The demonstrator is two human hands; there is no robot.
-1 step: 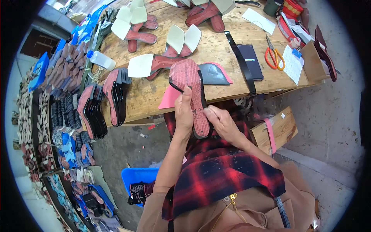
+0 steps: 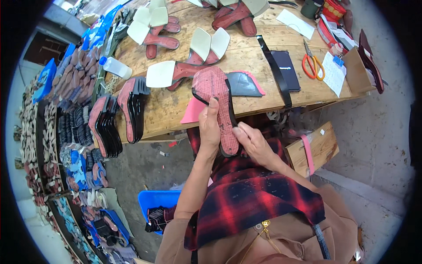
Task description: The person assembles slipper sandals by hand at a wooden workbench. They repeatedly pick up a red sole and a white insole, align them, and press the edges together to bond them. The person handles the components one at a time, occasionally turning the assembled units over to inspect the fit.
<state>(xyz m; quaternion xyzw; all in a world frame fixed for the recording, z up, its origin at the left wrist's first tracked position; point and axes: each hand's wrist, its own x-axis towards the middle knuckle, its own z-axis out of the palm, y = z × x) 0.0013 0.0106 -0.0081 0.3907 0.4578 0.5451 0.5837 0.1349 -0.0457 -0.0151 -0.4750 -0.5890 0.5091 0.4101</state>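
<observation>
Your left hand (image 2: 210, 132) clasps the waisted, grid-textured red insole (image 2: 211, 83) at the scuffed wooden table (image 2: 169, 108), thumb on top; your right hand (image 2: 256, 144) curls against the insole's black edging (image 2: 231, 108), pinching or not, I cannot tell.

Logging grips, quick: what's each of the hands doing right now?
Left hand: closed, holding the insole, thumb on top.
Right hand: closed, fingers curled at the insole's edge; whether it grips anything cannot be told.
</observation>
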